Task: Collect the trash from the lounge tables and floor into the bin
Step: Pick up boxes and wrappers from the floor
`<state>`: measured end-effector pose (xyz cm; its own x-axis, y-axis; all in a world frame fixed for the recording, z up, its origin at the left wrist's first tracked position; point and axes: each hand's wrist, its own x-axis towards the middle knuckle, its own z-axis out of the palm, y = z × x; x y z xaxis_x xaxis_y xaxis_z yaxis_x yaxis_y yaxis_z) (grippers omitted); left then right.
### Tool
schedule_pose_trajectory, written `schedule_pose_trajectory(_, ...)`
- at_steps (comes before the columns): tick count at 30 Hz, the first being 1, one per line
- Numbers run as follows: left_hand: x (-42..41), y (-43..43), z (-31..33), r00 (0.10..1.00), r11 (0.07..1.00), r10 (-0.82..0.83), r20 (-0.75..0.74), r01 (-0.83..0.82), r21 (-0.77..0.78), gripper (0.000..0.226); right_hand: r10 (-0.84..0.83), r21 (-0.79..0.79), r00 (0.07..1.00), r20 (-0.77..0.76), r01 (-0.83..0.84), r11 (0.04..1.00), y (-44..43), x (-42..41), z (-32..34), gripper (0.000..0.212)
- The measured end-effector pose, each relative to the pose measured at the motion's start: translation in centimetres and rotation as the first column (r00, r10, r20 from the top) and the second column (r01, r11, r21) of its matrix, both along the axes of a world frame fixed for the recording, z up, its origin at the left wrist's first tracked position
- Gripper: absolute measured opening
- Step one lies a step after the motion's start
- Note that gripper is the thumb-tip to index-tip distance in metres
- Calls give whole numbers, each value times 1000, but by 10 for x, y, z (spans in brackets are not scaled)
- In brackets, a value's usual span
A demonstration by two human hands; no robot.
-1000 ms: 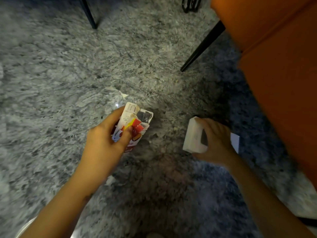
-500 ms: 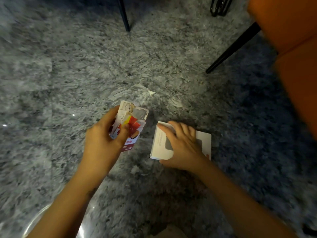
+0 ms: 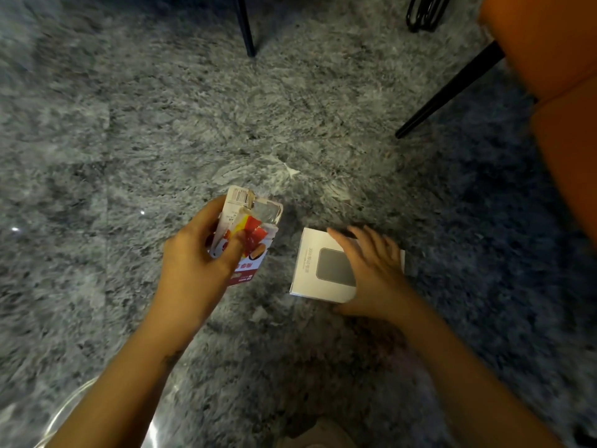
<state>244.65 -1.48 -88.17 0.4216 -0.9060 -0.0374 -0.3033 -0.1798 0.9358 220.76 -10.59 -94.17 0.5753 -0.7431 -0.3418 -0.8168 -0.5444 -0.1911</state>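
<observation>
Head view: over the last second the white box has gone from being held up on edge to lying flat on the grey rug, and the right hand now lies on top of it. Its fingers are spread and fairly straight across the lid, with the thumb at the near edge. That looks like steadying the box or setting up a fresh grasp.

The left hand is just left of the box and clear of the rug. It pinches a crumpled red-and-white carton between thumb and curled fingers, probably carrying it so both pieces can go to the bin together. No bin is in view.

By count there is one carton, one box and one small pale scrap farther off on the rug. There is also one orange chair at far right and two slim black legs.
</observation>
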Motion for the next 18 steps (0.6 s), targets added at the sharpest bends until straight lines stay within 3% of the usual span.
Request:
schedule_pose_trajectory(5,1,2,-2,1000,1000,-14,15,14,12,39,-16,-21,1000,5,16,1000,4,1,-1,114)
schedule_pose_trajectory(9,7,7,-4,999,999,20,39,-21,33,38,-193,40,961,199,189,981,6,17,14,116)
schedule_pose_trajectory(13,14,12,-3,994,993,78,70,-84,78,42,-343,176,811,473,295,939,12,41,37,112)
schedule_pose_trajectory(18,13,15,8,993,993,94,77,-99,64,40,-513,461,598,616,254,850,24,82,43,102)
